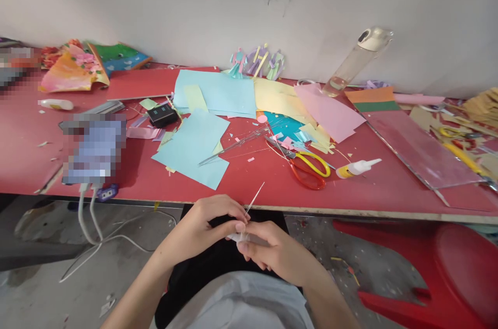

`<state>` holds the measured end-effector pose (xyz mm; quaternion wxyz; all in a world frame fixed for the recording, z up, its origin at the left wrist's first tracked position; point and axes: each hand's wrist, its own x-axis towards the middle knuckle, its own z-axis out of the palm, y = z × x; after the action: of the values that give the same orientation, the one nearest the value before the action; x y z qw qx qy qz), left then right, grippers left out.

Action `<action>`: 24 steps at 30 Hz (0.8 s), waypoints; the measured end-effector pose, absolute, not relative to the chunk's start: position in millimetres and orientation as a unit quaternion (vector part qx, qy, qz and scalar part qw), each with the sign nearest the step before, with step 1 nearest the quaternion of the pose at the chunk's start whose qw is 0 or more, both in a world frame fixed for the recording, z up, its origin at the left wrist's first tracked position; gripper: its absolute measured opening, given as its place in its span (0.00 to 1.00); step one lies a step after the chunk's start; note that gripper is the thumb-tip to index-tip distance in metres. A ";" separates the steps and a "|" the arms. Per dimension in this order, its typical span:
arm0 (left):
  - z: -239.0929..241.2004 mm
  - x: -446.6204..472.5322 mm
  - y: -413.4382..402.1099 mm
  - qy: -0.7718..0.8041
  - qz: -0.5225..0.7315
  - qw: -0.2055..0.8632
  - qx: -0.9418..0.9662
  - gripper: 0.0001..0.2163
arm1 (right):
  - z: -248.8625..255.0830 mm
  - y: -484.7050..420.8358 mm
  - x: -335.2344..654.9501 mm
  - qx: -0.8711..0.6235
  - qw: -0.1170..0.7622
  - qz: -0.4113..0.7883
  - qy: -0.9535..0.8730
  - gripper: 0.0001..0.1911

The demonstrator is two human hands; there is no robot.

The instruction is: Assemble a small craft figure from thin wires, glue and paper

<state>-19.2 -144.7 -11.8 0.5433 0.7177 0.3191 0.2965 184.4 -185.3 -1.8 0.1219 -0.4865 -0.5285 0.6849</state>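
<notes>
My left hand and my right hand meet over my lap, just below the front edge of the red table. Both are closed in a pinch on a thin wire that sticks up and to the right, with a bit of white paper wrapped round its lower end between my fingers. On the table lie red-and-yellow scissors, a small glue bottle on its side, and several more thin wires across light blue paper.
Sheets of blue, yellow and pink paper cover the table's middle, with scraps around. A clear bottle leans on the wall. Small paper figures stand at the back. A red plastic stool is at my right; white cables hang at left.
</notes>
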 end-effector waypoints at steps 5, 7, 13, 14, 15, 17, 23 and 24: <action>-11.1 -21.2 -149.5 0.338 0.285 0.543 0.714 0.06 | -2.7 -186.7 184.8 -0.482 0.097 0.689 -0.533 0.11; -9.6 -21.9 -150.6 0.336 0.282 0.538 0.719 0.07 | 1.0 -186.2 183.5 -0.485 0.080 0.687 -0.535 0.11; -6.6 -16.4 -157.5 0.349 0.299 0.518 0.722 0.10 | 14.4 -184.0 178.3 -0.485 0.090 0.669 -0.556 0.07; -6.7 -14.4 -159.9 0.354 0.301 0.513 0.722 0.10 | 15.0 -183.9 177.6 -0.481 0.096 0.670 -0.557 0.06; -7.0 -12.1 -162.4 0.360 0.303 0.507 0.723 0.11 | 15.1 -183.8 177.1 -0.477 0.101 0.673 -0.556 0.05; -7.9 -7.8 -167.2 0.375 0.311 0.490 0.723 0.11 | 14.6 -183.8 176.3 -0.468 0.112 0.682 -0.551 0.05; -10.7 -0.8 -171.9 0.387 0.315 0.488 0.716 0.11 | 17.5 -183.3 176.3 -0.472 0.121 0.686 -0.541 0.06; -11.4 -0.8 -171.8 0.382 0.313 0.496 0.714 0.11 | 17.9 -183.4 176.3 -0.473 0.121 0.685 -0.541 0.07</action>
<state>-0.8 -171.8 -11.4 0.4957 0.7142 0.3821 0.3133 176.3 -183.4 17.9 0.1207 -0.4728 -0.5409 0.6851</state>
